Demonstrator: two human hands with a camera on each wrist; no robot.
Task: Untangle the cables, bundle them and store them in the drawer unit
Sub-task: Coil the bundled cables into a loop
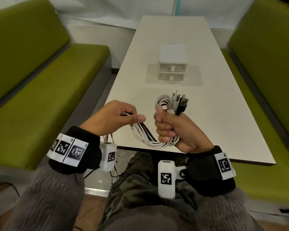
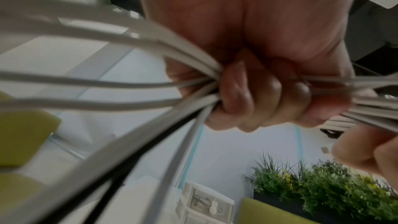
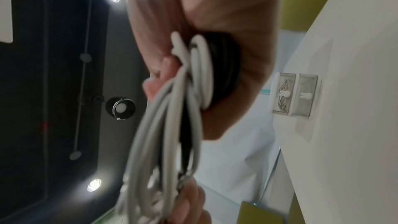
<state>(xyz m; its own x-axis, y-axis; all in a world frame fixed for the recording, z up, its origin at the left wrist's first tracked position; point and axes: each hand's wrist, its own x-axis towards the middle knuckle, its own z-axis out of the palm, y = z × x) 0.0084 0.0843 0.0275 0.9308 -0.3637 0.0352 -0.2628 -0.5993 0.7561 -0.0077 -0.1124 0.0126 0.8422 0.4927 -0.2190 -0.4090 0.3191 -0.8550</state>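
Note:
A bunch of white and black cables (image 1: 145,134) runs between my two hands above the near edge of the white table (image 1: 198,130). My right hand (image 1: 168,127) grips the coiled part in a fist, and the plug ends (image 1: 178,102) stick up out of it. My left hand (image 1: 123,117) holds the loose strands (image 2: 133,81) with curled fingers. The strands hang down past my left wrist. The small white drawer unit (image 1: 173,62) with two drawers, both pushed in, stands in the middle of the table; cables show inside one drawer (image 3: 284,91).
Green benches (image 1: 40,90) flank the table on both sides. A potted plant (image 2: 323,186) shows in the left wrist view. My lap in camouflage trousers (image 1: 140,189) is under the near table edge.

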